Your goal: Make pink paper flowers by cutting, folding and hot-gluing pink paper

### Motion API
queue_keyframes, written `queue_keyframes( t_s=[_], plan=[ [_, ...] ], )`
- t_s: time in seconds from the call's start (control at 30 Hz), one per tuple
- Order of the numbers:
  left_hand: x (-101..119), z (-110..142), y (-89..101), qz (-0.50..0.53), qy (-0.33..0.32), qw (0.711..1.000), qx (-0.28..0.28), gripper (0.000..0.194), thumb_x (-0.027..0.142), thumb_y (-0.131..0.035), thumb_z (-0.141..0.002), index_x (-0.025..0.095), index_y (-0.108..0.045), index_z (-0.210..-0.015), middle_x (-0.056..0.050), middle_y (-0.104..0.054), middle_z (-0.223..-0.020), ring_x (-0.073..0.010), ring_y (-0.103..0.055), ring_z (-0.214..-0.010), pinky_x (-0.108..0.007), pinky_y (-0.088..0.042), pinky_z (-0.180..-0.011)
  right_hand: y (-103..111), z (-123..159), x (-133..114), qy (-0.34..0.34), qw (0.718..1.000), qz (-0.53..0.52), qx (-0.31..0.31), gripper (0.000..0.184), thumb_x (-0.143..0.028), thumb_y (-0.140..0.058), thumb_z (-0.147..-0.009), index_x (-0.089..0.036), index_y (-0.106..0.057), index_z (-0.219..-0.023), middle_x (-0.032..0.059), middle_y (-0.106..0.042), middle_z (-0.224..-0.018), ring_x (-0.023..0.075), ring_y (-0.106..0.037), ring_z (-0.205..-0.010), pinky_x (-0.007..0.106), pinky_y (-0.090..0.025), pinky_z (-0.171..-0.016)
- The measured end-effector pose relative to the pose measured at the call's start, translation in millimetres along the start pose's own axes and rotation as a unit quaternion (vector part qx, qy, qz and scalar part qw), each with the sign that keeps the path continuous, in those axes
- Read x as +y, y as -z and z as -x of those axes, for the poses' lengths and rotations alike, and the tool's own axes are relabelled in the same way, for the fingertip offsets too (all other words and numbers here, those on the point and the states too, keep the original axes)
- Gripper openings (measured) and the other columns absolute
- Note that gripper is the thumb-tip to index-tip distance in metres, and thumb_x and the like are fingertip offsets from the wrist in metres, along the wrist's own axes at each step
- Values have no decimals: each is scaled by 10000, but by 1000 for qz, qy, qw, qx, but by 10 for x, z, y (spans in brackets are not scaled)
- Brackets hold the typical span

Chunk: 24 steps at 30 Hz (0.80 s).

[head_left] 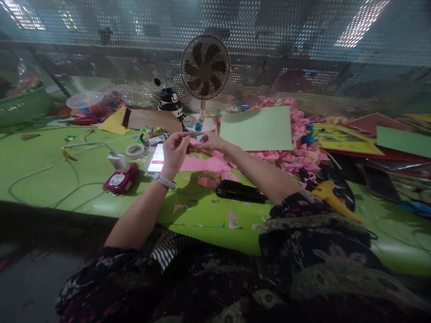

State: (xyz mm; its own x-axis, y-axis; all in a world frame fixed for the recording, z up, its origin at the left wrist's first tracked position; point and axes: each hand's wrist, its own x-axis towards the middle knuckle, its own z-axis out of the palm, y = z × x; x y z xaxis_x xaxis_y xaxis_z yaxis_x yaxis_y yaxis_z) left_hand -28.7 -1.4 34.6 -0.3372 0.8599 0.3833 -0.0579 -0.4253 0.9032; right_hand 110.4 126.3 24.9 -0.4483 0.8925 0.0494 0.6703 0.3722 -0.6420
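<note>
Partly hidden; paper piece (pixel 194 142) pink, small.

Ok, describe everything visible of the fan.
The fan stands upright on the green table, in front of the mesh screen. Its round cage houses dark blades around a central hub; a short pale stem joins a round whitish base with small bits on it, one blue. It looks plastic; whether it spins is unclear.

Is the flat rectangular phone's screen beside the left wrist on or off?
On: the phone shows a bright white screen with a reddish bar.
</note>
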Motion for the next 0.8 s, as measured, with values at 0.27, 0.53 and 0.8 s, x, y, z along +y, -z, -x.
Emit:
queue_keyframes(
  t_s=[0.27, 0.53, 0.8],
  plan=[
    [-48, 2, -3, 0, 27, 999, -20, 109, 253, -685, -796, 152, -662, -828, 15, -647, -561, -95, -626, -455, -194, -533, -487, 25, 38, 102, -10, 1000, -25, -11, 385, -164, -745, -726, -102, -577, -1067, 64, -692, -877, 158, -620, -754, 248, -490, -672],
    [-46, -13, 8, -11, 38, 999, -7, 136, 279, -689, -782, 155, -653, -827, 21, -653, -558, -96, -626, -455, -193, -527, -488, -20, 82, -20, -4, 986, 138, -95, 438, -287, -869, -616, -131, -641, -956, 99, -685, -985, 242, -610, -883, 277, -445, -702],
    [-32, 13, -11, -14, 45, 999, -25, 108, 235, -665, -787, 135, -665, -827, 14, -654, -551, -95, -622, -446, -184, -509, -479, 22, 107, -121, -16, 985, 120, -120, 158, -140, -798, -624, -151, -653, -686, 19, -681, -742, 164, -603, -718, 229, -426, -615]
  ],
)
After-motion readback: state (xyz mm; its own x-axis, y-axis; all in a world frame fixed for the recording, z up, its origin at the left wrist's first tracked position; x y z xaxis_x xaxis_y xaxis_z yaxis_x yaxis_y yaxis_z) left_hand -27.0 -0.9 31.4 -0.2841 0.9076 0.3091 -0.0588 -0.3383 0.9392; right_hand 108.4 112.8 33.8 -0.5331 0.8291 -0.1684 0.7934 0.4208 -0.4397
